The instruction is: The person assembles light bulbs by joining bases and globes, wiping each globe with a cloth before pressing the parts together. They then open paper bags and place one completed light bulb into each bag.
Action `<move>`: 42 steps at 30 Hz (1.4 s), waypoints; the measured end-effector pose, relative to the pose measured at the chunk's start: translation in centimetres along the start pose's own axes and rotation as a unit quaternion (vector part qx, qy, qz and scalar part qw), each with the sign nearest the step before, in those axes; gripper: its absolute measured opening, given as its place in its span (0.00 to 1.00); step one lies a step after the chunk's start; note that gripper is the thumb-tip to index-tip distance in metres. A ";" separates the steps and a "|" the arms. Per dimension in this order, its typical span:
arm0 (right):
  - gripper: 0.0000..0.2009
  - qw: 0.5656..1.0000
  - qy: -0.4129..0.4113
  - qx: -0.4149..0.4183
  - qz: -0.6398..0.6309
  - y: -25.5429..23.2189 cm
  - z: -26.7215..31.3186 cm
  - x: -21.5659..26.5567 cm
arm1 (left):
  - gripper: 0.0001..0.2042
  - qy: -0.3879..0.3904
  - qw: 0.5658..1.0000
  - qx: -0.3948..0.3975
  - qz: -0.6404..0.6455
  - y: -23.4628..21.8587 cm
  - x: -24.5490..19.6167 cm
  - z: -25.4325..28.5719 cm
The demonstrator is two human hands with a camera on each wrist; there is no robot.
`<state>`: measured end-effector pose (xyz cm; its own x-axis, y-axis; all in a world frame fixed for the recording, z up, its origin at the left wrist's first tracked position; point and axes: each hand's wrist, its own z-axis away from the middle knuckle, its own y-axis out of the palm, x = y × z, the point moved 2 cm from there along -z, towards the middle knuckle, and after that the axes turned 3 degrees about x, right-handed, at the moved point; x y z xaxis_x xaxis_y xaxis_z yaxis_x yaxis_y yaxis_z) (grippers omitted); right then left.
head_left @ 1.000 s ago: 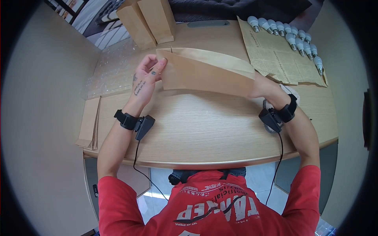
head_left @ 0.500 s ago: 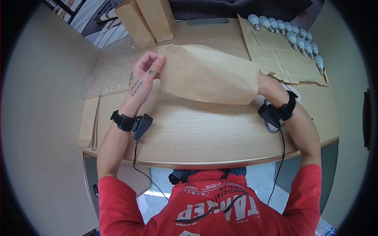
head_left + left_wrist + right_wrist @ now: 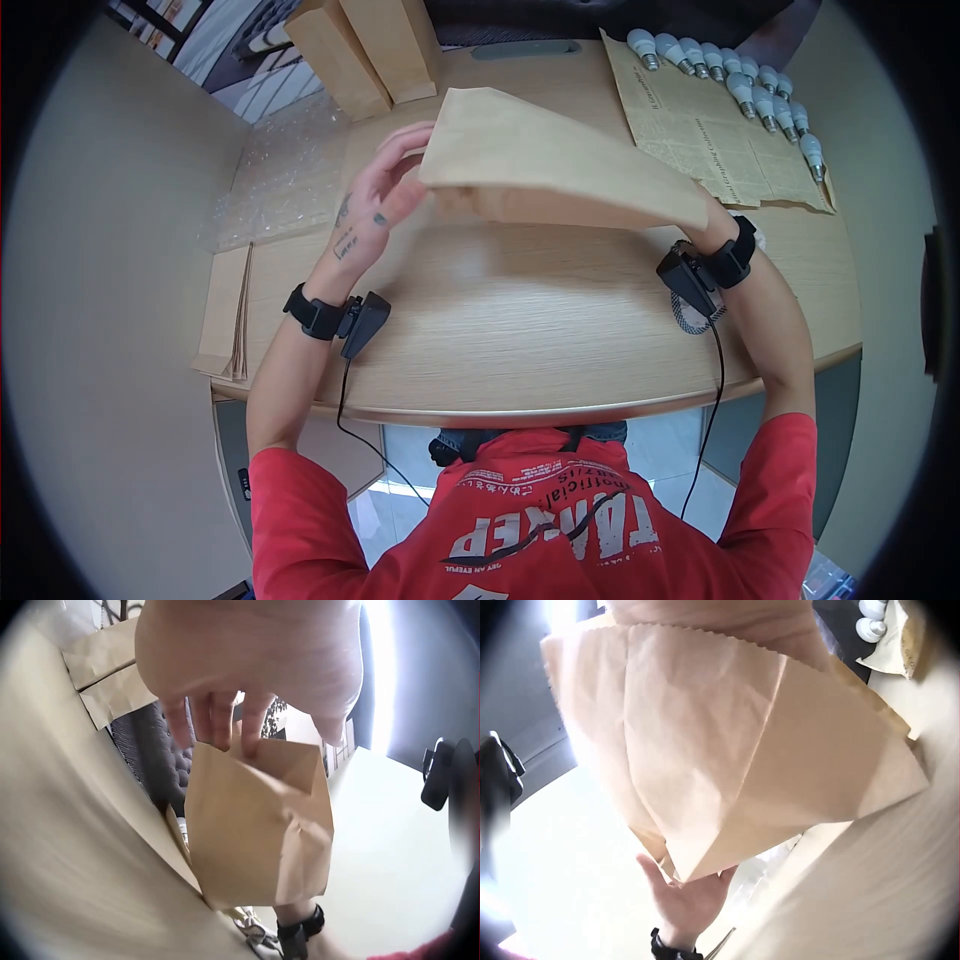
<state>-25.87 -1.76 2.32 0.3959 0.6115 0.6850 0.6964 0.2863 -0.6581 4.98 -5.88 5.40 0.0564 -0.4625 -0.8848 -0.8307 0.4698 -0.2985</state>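
A brown paper bag (image 3: pixel 560 165) is held lengthwise above the table between both hands. My right hand (image 3: pixel 735 615) reaches in through its serrated mouth, so the fingers are hidden inside the paper. At the bag's other end is my left hand (image 3: pixel 378 195), thumb apart and fingers stretched out. In the left wrist view, the fingertips (image 3: pixel 251 746) of that hand are right at the upper edge of the bag's folded end. The bag looks partly opened out, with creased panels.
Two upright paper bags (image 3: pixel 392 50) stand at the back left by bubble wrap (image 3: pixel 285 170). Flat folded bags (image 3: pixel 222 310) lie at the left edge. Several light bulbs (image 3: pixel 741 90) rest on printed paper (image 3: pixel 690 135) at back right. A patterned cloth item (image 3: pixel 690 312) lies under the right wrist.
The bag has turned and its left end has risen, showing a broad side. My left hand has gone from pinching the bag's corner to spread fingers. My right arm has shifted slightly right.
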 end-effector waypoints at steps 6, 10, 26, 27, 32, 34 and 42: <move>0.25 1.000 0.000 0.004 -0.010 0.1 0.7 0.4 | 0.40 -0.010 0.987 0.028 -0.156 1.7 -1.4 0.0; 0.25 1.000 0.005 0.009 -0.011 0.2 2.1 1.7 | 0.41 0.002 0.989 0.013 -0.147 2.2 -0.5 -0.3; 0.24 0.995 -0.046 -0.024 0.081 0.0 -0.1 2.3 | 0.19 -0.017 0.995 -0.094 0.000 2.2 0.7 0.0; 0.24 0.991 -0.067 -0.035 0.111 0.4 -0.6 2.1 | 0.20 -0.015 0.995 -0.097 0.004 1.7 0.8 -0.1; 0.24 0.996 -0.059 -0.067 0.025 0.1 -1.1 1.5 | 0.18 -0.016 0.984 -0.169 0.051 0.6 0.3 -0.6; 0.22 0.920 0.050 -0.051 -0.386 -0.8 -0.7 1.1 | 0.12 -0.042 0.982 -0.183 0.026 0.0 0.1 -0.7; 0.19 0.962 0.071 -0.101 -0.245 0.2 -1.1 4.7 | 0.07 -0.077 0.984 -0.161 0.022 -0.6 0.5 -0.7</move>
<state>-23.22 0.40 5.75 0.0582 0.3292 0.9425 0.9167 0.3562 -0.1810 5.14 -6.90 5.39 0.0785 -0.3160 -0.9455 -0.9650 0.2139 -0.1516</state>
